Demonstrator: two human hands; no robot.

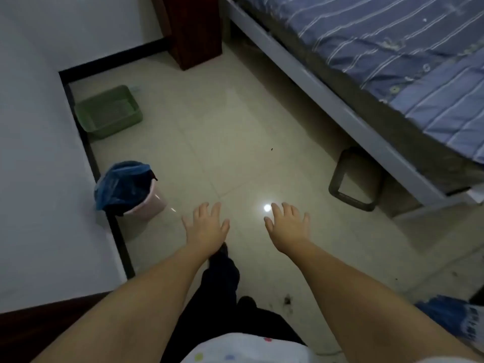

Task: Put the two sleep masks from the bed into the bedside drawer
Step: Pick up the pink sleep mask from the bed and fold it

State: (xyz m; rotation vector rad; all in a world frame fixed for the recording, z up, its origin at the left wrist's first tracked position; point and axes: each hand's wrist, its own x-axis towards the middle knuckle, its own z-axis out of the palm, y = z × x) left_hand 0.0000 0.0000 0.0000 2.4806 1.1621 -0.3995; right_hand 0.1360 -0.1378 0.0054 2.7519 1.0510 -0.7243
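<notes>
Both hands, left [207, 226] and right [288, 226], hover empty with each grip spread apart over tiled floor [222, 153]; bed [392, 48] far right, bin [125, 187] left

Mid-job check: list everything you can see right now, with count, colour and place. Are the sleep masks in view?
Blue striped bedding: one, on the bed, upper right; no sleep masks visible.
Grey bed frame: one, running diagonally at right.
Dark red-brown wooden cabinet: one, top centre, against the wall.
Green plastic basin: one, on the floor by the left wall.
Pink bin with blue bag: one, left, on the floor.
Dark rectangular bin: one, partly under the bed.
Pale tiled floor: centre.
Left hand: open, empty.
Right hand: open, empty.
</notes>
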